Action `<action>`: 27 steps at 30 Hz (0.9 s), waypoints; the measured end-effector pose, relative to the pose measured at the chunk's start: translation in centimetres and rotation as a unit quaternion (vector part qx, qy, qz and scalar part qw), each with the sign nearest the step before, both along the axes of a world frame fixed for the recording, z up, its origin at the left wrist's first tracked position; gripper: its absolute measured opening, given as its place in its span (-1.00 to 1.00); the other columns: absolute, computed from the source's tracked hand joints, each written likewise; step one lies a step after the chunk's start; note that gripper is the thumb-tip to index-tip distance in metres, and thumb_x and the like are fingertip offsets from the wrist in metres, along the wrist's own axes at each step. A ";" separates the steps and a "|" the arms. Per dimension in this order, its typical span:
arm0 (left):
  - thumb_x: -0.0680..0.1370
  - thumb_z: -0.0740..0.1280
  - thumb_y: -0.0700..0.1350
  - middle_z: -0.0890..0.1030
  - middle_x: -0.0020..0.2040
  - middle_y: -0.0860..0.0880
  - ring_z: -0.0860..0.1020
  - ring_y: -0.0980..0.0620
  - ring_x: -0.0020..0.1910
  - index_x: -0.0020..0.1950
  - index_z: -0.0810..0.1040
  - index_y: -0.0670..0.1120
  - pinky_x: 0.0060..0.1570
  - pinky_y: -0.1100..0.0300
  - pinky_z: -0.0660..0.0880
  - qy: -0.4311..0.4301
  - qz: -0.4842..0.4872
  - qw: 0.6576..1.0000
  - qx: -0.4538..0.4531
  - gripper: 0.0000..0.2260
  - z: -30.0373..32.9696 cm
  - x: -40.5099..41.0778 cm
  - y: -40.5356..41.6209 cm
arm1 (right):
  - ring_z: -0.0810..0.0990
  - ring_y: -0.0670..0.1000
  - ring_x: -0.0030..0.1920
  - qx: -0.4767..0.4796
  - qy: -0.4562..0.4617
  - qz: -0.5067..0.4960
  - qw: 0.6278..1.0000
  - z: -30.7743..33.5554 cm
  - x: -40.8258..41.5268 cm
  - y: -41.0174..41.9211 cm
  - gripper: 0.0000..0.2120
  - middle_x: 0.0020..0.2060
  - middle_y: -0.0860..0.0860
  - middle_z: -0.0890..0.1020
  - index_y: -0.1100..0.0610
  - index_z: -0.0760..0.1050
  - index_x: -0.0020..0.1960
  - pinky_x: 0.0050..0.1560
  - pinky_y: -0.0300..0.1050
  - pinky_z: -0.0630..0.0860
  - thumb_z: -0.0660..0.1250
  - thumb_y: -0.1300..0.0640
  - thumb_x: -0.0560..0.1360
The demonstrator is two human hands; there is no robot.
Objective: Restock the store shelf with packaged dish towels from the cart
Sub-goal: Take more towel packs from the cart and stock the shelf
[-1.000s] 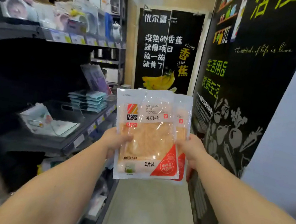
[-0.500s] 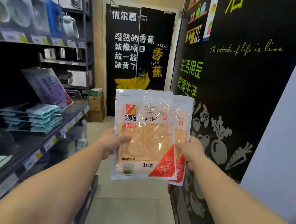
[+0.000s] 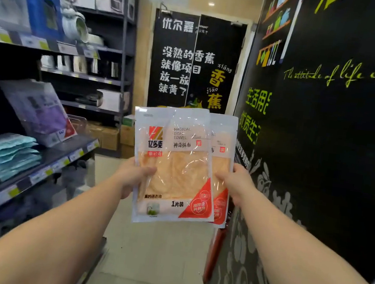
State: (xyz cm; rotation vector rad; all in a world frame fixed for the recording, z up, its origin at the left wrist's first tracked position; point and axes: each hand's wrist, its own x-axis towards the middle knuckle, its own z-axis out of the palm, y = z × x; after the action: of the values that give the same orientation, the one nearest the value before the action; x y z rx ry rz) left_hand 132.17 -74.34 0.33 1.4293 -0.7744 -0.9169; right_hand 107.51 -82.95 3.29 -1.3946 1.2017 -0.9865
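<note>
Mid-aisle, both hands point(image 3: 183, 184) still pinching towel pkgs point(image 3: 178, 167), shelf point(image 3: 42, 170) now nearer left.

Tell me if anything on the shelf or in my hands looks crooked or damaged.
The dish towel packs look intact, fanned unevenly between the left hand and right hand. On the shelf, the purple pack leans back tilted, and the teal packs lie in a loose, uneven stack. No spill or damage shows.
</note>
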 end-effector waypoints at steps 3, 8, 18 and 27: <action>0.54 0.39 -0.33 0.68 0.00 -0.16 0.66 -0.09 -0.08 0.16 0.58 -0.21 -0.21 0.08 0.57 -0.007 0.031 0.999 0.002 -0.79 -0.3 1.2 -1.9 | 0.67 0.09 -0.11 0.006 -0.007 0.025 1.000 -0.7 2.1 -3.5 -0.74 -0.04 0.10 0.65 0.14 0.47 0.18 -0.19 -0.03 0.60 0.33 0.35 0.54; 0.55 0.38 -0.31 0.68 -0.07 -0.09 0.65 -0.01 -0.15 0.07 0.59 -0.15 -0.29 0.17 0.53 -0.019 0.071 0.997 0.006 -0.86 -1.4 4.5 -5.3 | 0.70 0.09 -0.13 0.025 -0.002 0.057 0.998 -2.5 6.4 -8.9 -0.83 -0.07 0.09 0.68 0.13 0.53 0.13 -0.20 -0.05 0.60 0.34 0.29 0.55; 0.55 0.39 -0.27 0.72 -0.02 -0.14 0.70 -0.13 -0.04 0.14 0.59 -0.17 -0.11 -0.01 0.61 0.012 0.055 0.998 0.024 -0.83 -2.9 13.8 -18.9 | 0.68 0.10 -0.07 0.011 0.020 0.058 0.998 -2.6 15.0 -21.5 -0.84 -0.04 0.08 0.65 0.03 0.46 0.02 -0.13 0.02 0.61 0.28 0.28 0.59; 0.54 0.40 -0.26 0.72 -0.02 -0.11 0.70 -0.11 -0.05 0.10 0.59 -0.12 -0.12 -0.05 0.62 0.009 0.072 0.997 0.009 -0.85 -1.9 23.0 -28.9 | 0.67 0.06 -0.14 -0.005 0.018 0.061 0.998 -1.1 24.7 -31.4 -0.86 -0.08 0.08 0.67 0.05 0.50 -0.02 -0.31 -0.10 0.53 0.28 0.28 0.59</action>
State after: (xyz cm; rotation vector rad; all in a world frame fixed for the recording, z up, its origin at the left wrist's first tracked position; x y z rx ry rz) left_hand 155.19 -103.25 -1.58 1.4709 -0.6426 -0.8251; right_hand 132.22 -114.35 2.21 -1.4810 1.1246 -0.8864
